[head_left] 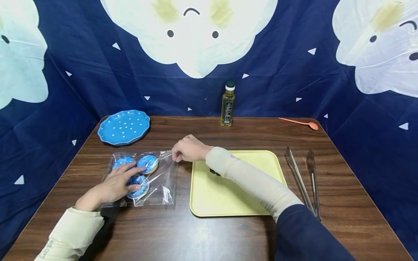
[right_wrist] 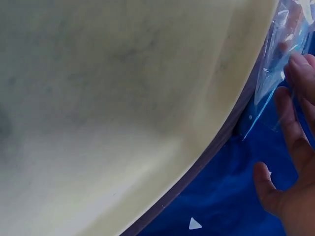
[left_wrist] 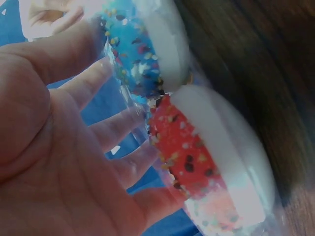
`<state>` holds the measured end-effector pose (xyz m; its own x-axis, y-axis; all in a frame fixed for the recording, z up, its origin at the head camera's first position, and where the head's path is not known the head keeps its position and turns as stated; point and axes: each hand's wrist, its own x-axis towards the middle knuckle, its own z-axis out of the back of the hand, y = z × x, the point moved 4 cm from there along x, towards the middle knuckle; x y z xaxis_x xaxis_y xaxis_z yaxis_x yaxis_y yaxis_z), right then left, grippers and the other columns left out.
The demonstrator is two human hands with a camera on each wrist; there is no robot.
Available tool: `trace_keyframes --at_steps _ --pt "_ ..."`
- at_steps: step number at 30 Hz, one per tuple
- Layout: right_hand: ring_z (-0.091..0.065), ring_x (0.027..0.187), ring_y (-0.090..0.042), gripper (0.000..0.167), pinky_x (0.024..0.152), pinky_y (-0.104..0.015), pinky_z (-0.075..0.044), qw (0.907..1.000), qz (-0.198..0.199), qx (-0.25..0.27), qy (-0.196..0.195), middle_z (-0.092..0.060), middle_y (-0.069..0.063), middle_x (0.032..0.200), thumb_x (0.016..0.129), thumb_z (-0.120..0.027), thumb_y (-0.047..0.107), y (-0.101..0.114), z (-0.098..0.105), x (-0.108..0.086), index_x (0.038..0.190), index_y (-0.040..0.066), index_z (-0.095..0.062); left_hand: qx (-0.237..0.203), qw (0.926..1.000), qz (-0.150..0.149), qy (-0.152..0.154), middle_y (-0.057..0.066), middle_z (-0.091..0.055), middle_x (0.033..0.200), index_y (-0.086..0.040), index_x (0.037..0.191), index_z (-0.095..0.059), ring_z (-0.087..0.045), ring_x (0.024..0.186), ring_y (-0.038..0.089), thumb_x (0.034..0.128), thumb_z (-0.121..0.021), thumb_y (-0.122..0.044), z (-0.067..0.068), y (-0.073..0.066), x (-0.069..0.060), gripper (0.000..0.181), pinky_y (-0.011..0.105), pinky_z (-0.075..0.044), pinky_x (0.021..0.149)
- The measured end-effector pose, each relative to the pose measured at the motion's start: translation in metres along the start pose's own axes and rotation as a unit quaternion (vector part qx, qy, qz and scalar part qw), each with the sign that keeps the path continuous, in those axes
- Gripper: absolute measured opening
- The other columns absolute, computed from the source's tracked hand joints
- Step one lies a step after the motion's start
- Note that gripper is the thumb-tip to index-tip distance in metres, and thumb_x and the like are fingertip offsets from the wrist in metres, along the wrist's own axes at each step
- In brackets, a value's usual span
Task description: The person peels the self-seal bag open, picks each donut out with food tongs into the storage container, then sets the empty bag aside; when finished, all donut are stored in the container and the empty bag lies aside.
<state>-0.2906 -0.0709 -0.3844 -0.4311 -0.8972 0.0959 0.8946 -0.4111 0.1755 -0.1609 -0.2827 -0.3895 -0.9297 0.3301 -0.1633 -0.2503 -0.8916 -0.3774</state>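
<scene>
While right hand (head_left: 190, 148) pinches bag (head_left: 163, 177), left hand (head_left: 112, 184) spreads.

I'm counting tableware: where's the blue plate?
In the head view, the blue plate sits near the far left corner of the table, just beyond the clear bag of donuts.

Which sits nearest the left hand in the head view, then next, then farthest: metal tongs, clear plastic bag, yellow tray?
From the left hand:
1. Clear plastic bag, directly under it.
2. Yellow tray, to its right, past the bag.
3. Metal tongs, farther right, beyond the tray.
</scene>
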Motion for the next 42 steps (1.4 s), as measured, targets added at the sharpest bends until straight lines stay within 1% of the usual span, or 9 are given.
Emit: trace_keyframes --at_steps 10,13,18,20,25,31,35,38,42 --pt "-0.062 0.078 0.004 0.004 0.085 -0.026 -0.045 0.9999 -0.006 0.013 0.003 -0.072 0.021 0.097 0.085 -0.081 0.027 -0.004 -0.003 -0.004 0.085 0.028 -0.077 -0.007 0.9999 -0.008 -0.013 0.039 -0.03 0.148 -0.005 0.142 -0.052 -0.022 0.135 0.061 0.0924 -0.073 -0.024 0.001 0.004 -0.004 0.057 0.077 -0.018 0.1" --pt "-0.062 0.079 0.003 0.005 0.085 -0.026 -0.046 0.9999 -0.007 0.011 0.005 -0.072 0.021 0.095 0.085 -0.081 0.026 -0.003 -0.004 -0.004 0.085 0.028 -0.077 -0.009 0.9999 -0.004 -0.011 0.039 -0.029 0.149 -0.006 0.143 -0.051 -0.021 0.135 0.061 0.093 -0.072 -0.024 0.0 0.005 -0.004 0.057 0.077 -0.018 0.101" --pt "-0.059 0.098 0.002 0.011 0.1 -0.034 -0.037 0.9993 -0.012 0.012 0.034 -0.07 0.022 0.102 0.089 -0.08 0.026 0.006 -0.005 -0.004 0.098 0.029 -0.077 -0.007 1.0 0.003 -0.005 0.039 -0.03 0.149 -0.007 0.144 -0.051 -0.02 0.136 0.06 0.0936 -0.071 -0.024 0.0 0.005 -0.002 0.057 0.078 -0.018 0.101" --pt "-0.058 0.101 0.003 0.013 0.104 -0.038 -0.032 0.9986 -0.008 0.021 0.049 -0.069 0.023 0.103 0.089 -0.079 0.026 0.013 -0.006 -0.004 0.101 0.029 -0.076 -0.007 1.0 0.006 -0.002 0.039 -0.03 0.149 -0.007 0.144 -0.051 -0.02 0.136 0.06 0.0937 -0.071 -0.025 0.0 0.005 -0.001 0.058 0.079 -0.018 0.101" --pt "-0.057 0.095 0.006 0.008 0.103 -0.036 -0.03 0.9972 0.007 0.029 0.068 -0.067 0.026 0.093 0.089 -0.079 0.028 0.026 -0.008 -0.002 0.096 0.031 -0.076 -0.005 0.9999 0.012 0.006 0.039 -0.029 0.149 -0.007 0.145 -0.05 -0.019 0.136 0.061 0.0942 -0.071 -0.026 0.001 0.006 0.001 0.058 0.079 -0.017 0.101" --pt "-0.055 0.089 0.009 0.008 0.102 -0.037 -0.029 0.9962 0.024 0.034 0.077 -0.065 0.027 0.087 0.087 -0.079 0.029 0.037 -0.013 0.0 0.095 0.03 -0.075 -0.006 1.0 0.007 0.001 0.039 -0.029 0.149 -0.006 0.145 -0.05 -0.019 0.136 0.061 0.0937 -0.071 -0.025 0.002 0.004 0.001 0.058 0.079 -0.017 0.101" --pt "-0.054 0.087 0.009 0.005 0.1 -0.037 -0.03 0.9964 0.037 0.02 0.073 -0.064 0.028 0.087 0.089 -0.078 0.029 0.04 -0.015 0.001 0.093 0.031 -0.075 -0.014 0.9999 0.002 -0.003 0.039 -0.029 0.149 -0.006 0.144 -0.051 -0.019 0.136 0.061 0.094 -0.071 -0.024 0.002 0.002 -0.001 0.058 0.078 -0.016 0.101" --pt "-0.054 0.085 0.008 0.004 0.099 -0.036 -0.031 0.9969 0.035 0.009 0.069 -0.063 0.027 0.085 0.089 -0.078 0.03 0.039 -0.014 0.0 0.09 0.031 -0.075 -0.018 0.9998 -0.003 -0.007 0.04 -0.029 0.149 -0.005 0.144 -0.051 -0.019 0.135 0.061 0.0941 -0.071 -0.024 0.002 0.002 -0.002 0.057 0.078 -0.016 0.102" --pt "-0.054 0.085 0.007 0.005 0.1 -0.037 -0.031 0.9971 0.029 0.013 0.069 -0.062 0.026 0.084 0.088 -0.078 0.032 0.037 -0.011 -0.004 0.088 0.031 -0.074 -0.005 0.9999 -0.003 -0.01 0.039 -0.03 0.148 -0.005 0.143 -0.052 -0.021 0.135 0.061 0.0935 -0.072 -0.024 0.002 0.003 -0.002 0.057 0.077 -0.017 0.102"
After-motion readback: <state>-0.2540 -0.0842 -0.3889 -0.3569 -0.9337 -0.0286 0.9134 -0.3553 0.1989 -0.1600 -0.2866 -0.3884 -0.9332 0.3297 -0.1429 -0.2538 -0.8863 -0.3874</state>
